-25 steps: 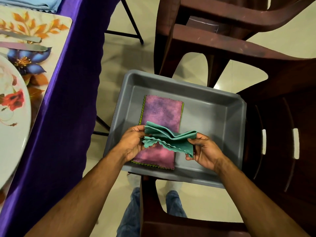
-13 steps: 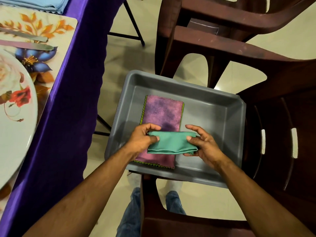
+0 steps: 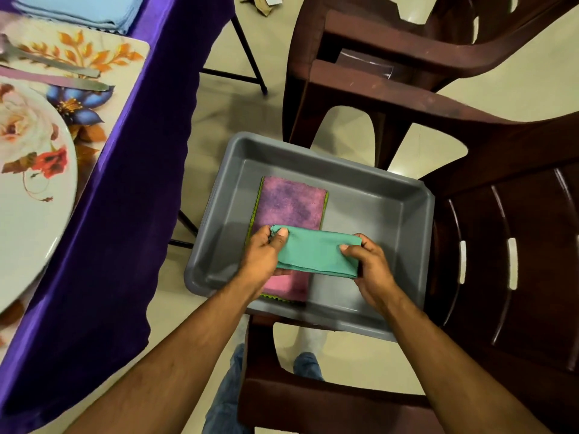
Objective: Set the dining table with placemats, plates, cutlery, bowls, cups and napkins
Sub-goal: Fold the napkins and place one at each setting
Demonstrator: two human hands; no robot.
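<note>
A folded teal napkin is held flat above the grey tub. My left hand pinches its left end, thumb on top. My right hand grips its right end. Under it in the tub lies a folded purple-pink napkin with a green zigzag edge. At the left, on the purple-clothed table, a floral placemat carries a flowered white plate and cutlery. A folded light blue napkin lies at the top left.
The tub rests on the arm and seat of a dark brown plastic chair. A second brown chair stands behind it. Metal table legs cross the tiled floor between table and chairs.
The teal napkin went from a loose, rumpled bundle to a flat folded strip between my hands. The view shifted left, showing more of the table.
</note>
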